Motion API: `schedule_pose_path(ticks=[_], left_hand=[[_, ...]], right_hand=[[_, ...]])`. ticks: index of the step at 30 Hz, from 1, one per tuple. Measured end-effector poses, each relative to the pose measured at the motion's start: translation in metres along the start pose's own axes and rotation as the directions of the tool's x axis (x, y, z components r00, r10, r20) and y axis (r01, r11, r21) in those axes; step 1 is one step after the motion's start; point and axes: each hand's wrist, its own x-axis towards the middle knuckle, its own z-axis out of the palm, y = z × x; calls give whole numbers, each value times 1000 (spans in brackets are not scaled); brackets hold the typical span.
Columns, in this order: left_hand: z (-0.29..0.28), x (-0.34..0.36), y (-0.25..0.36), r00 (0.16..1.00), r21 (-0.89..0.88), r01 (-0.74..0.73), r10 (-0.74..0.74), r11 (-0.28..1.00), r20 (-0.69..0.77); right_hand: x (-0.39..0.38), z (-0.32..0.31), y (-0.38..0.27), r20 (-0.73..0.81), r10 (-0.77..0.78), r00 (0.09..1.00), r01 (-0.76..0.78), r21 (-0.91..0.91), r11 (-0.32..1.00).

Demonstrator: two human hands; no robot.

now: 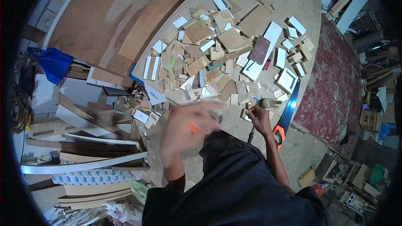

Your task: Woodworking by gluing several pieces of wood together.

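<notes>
My left hand [184, 127] is smeared by motion in front of the table's near edge. An orange spot [193, 128] shows against it, and I cannot make out what that belongs to. My right hand [260, 119] is closed in a pinch at the near edge, and whatever sits between its fingertips is too small to name. Just beyond it lies a pale bottle-like object [269, 103]. To its right, a handsaw with an orange handle [279, 136] rests along the table's right edge, its blade bluish.
Wood offcuts [201, 65] crowd the table [289, 0]. On a long white board [268, 37] lies a brown block [259, 50], with red-handled pliers [268, 62] beside it. Curved boards [83, 165] are stacked at the left. A dark red panel [333, 79] stands right of the table.
</notes>
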Motion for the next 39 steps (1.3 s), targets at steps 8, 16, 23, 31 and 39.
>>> schedule_pose_path(ticks=[8,16,23,31,39], left_hand=[[8,-31,-360,751,107,538,-417,836,-512],[14,22,-407,548,458,835,-380,304,-746],[9,31,-417,653,293,687,-388,665,-650],[-1,21,-451,737,-346,277,-429,896,-522],[-100,26,-435,529,430,773,-100,467,-843]], right_hand=[[33,23,10,164,75,984,-54,-126,991],[59,36,-19,171,21,985,17,-216,976],[59,36,-3,233,65,970,-14,-214,977],[63,40,-10,235,108,966,-55,-220,974],[52,37,3,197,107,974,-63,-216,974]])
